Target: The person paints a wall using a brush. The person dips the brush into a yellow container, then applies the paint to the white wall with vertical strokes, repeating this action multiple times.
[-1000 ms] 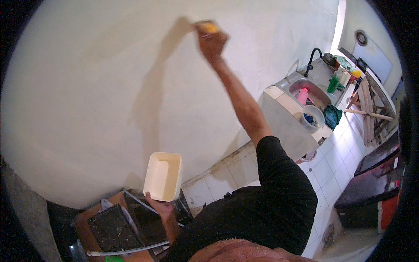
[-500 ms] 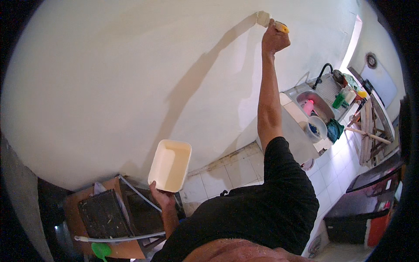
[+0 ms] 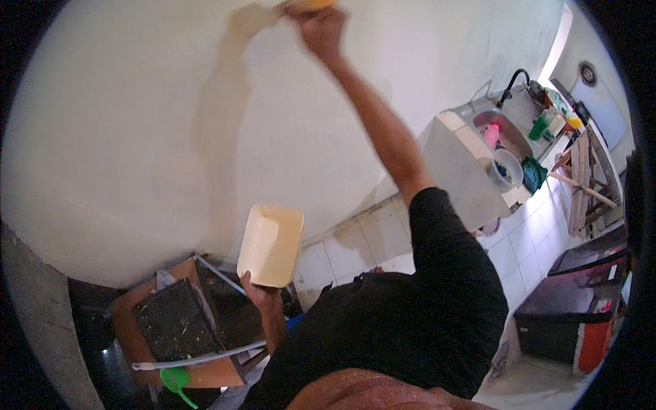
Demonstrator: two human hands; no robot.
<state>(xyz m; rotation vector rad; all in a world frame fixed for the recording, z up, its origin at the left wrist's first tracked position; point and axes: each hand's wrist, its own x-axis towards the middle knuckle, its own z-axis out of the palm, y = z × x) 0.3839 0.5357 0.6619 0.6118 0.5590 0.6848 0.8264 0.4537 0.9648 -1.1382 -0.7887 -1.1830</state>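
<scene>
Cream tub [image 3: 273,244]: held near, left of centre, by the left hand [image 3: 261,294], partly closed on its near end; mouth tilted up, presumably for easy reach.
Yellow-handled tool [image 3: 320,4]: gripped in the tightly closed right hand [image 3: 322,31], raised far before the wall [image 3: 137,137], apparently for height; contact untellable.
Obstructions: wall foot blocked by brown box [image 3: 217,374], near left; sink counter [image 3: 454,171], right.

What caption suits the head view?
Left grip on a cream rectangular tub; right grip, in front of a pale wall, on a blurred yellow-handled tool.
</scene>
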